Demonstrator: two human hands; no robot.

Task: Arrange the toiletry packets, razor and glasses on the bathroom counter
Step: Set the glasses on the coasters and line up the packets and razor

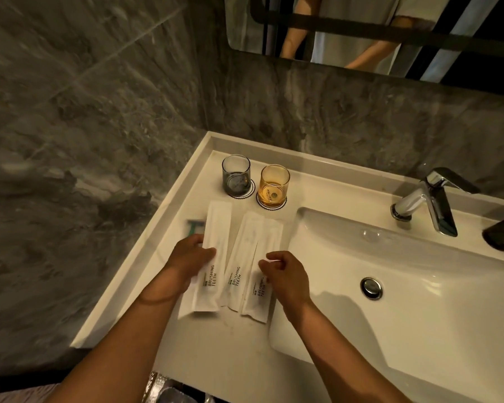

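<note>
Packets: three white toothbrush packets (239,266) side by side
Glasses: two — grey glass (236,175), amber glass (274,186)
Left hand (191,257): fingers clamped on the leftmost packet (213,257)
Right hand (285,271): fingers curled together — touching the rightmost packet (261,292)

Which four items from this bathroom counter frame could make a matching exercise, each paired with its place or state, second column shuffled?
Column 1:
1. grey glass
2. amber glass
3. leftmost packet
4. faucet

Column 2:
A. behind the sink basin, at the far rim
B. under the fingers of the left hand
C. on a coaster, nearest the corner of the counter
D. on a coaster, between the other glass and the basin

Pairs: 1-C, 2-D, 3-B, 4-A
</note>
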